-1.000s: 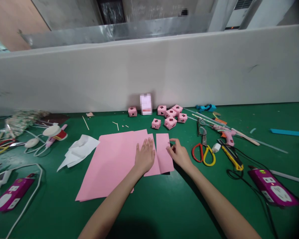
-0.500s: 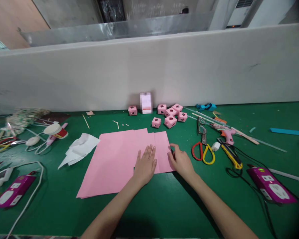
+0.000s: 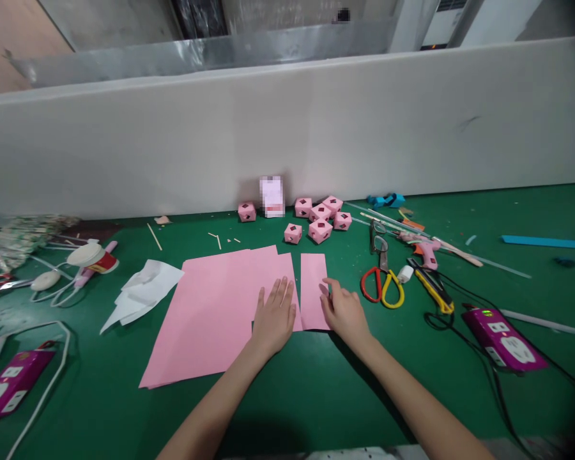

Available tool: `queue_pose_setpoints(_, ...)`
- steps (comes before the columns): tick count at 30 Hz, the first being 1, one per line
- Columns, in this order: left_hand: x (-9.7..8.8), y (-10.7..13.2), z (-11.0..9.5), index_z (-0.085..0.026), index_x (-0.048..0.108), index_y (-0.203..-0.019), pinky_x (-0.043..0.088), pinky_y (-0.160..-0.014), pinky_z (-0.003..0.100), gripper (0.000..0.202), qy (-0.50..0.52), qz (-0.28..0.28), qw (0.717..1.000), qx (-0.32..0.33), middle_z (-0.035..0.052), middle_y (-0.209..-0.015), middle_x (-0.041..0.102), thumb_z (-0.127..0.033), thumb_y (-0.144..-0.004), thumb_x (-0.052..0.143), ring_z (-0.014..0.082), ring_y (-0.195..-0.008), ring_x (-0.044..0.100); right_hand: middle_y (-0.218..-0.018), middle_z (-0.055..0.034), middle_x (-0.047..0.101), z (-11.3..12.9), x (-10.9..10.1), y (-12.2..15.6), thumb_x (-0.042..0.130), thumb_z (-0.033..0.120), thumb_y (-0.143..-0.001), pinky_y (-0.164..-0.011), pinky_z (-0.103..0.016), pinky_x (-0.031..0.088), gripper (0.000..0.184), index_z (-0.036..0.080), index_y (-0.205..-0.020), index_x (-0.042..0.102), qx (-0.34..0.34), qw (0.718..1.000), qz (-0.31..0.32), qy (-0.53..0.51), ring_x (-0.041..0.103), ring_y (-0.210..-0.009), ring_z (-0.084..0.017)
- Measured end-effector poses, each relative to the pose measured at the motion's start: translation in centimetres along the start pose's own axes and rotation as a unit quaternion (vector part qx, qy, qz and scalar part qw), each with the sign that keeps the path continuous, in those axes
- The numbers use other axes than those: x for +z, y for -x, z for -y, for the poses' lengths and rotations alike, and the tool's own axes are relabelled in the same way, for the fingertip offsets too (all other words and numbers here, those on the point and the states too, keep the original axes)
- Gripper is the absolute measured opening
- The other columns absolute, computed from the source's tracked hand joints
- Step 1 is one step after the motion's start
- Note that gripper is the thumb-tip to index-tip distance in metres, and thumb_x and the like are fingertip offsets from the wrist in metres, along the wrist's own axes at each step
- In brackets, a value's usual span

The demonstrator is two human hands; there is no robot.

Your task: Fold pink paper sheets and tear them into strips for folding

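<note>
My left hand (image 3: 274, 318) lies flat, fingers stretched out, on the right part of the large pink paper sheets (image 3: 215, 313). Just to its right is a narrow pink paper strip (image 3: 312, 287), parted from the sheets by a thin band of green table. My right hand (image 3: 347, 313) pinches the strip's right edge between thumb and fingers. Several small pink folded paper shapes (image 3: 321, 230) with dark diamond openings sit beyond the strip, and one more (image 3: 246, 212) stands beside a blurred card (image 3: 271, 197).
Right of my hands lie scissors (image 3: 382, 281) with red and yellow handles, a yellow cutter knife (image 3: 434, 291), a pink glue gun (image 3: 426, 249) and a purple power strip (image 3: 505, 338) with cables. Crumpled white paper (image 3: 144, 291) and a paper cup (image 3: 93, 255) are left. A white partition (image 3: 182, 147) borders the back.
The pink strip has come apart from the paper beside it, and a gap shows between them. My right hand has shifted slightly with it; the camera view has turned a little right.
</note>
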State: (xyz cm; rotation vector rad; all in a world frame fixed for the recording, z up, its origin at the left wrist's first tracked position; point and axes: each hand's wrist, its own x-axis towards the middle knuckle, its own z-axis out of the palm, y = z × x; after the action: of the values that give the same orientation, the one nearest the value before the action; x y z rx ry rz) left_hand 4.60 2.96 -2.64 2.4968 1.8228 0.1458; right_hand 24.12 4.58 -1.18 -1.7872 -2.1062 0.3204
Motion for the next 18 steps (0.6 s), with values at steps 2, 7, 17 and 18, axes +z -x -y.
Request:
queue_pose_setpoints(2, -0.2, 0.0, 0.0, -0.018, 0.022, -0.157, 0.021, -0.121, 0.057, 0.056, 0.002, 0.003, 1.000, -0.002, 0.0059, -0.163, 0.021, -0.029, -0.102, 0.021, 0.0239, -0.151, 0.020, -0.088, -0.0094, 0.073, -0.2, -0.3, 0.2, 0.043, 0.028, -0.098, -0.078, -0.033, 0.035, 0.036, 0.014, -0.131, 0.048, 0.000, 1.000, -0.001, -0.029, 0.067, -0.086, -0.026)
queue_pose_setpoints(7, -0.8, 0.9, 0.1, -0.016, 0.025, -0.156, 0.022, -0.120, 0.057, 0.057, 0.013, -0.003, 0.999, 0.031, 0.0092, -0.163, 0.023, -0.018, -0.099, 0.026, 0.0247, -0.151, 0.021, -0.074, -0.0030, 0.070, -0.2, -1.0, 1.5, 0.049, 0.044, -0.095, -0.080, -0.036, 0.035, 0.050, 0.016, -0.137, 0.043, 0.016, 0.996, 0.007, -0.084, 0.067, -0.083, -0.027)
queue_pose_setpoints(17, 0.3, 2.3, -0.7, -0.019, 0.013, -0.159, 0.020, -0.120, 0.060, 0.059, -0.006, -0.007, 0.999, 0.037, 0.0060, -0.163, 0.021, -0.026, -0.101, 0.025, 0.0263, -0.151, 0.020, -0.073, -0.0007, 0.069, -0.9, -0.3, 2.9, 0.048, 0.029, -0.095, -0.076, -0.035, 0.033, 0.043, 0.019, -0.136, 0.042, 0.005, 0.994, 0.014, -0.107, 0.066, -0.082, -0.025)
queue_pose_setpoints(18, 0.3, 2.3, -0.7, -0.020, 0.012, -0.159, 0.019, -0.120, 0.059, 0.059, -0.005, -0.007, 0.999, 0.036, 0.0057, -0.163, 0.021, -0.027, -0.101, 0.024, 0.0259, -0.151, 0.020, -0.073, -0.0010, 0.068, -0.9, -0.3, 2.9, 0.048, 0.028, -0.095, -0.076, -0.034, 0.033, 0.042, 0.019, -0.136, 0.043, 0.004, 0.994, 0.015, -0.106, 0.066, -0.082, -0.025)
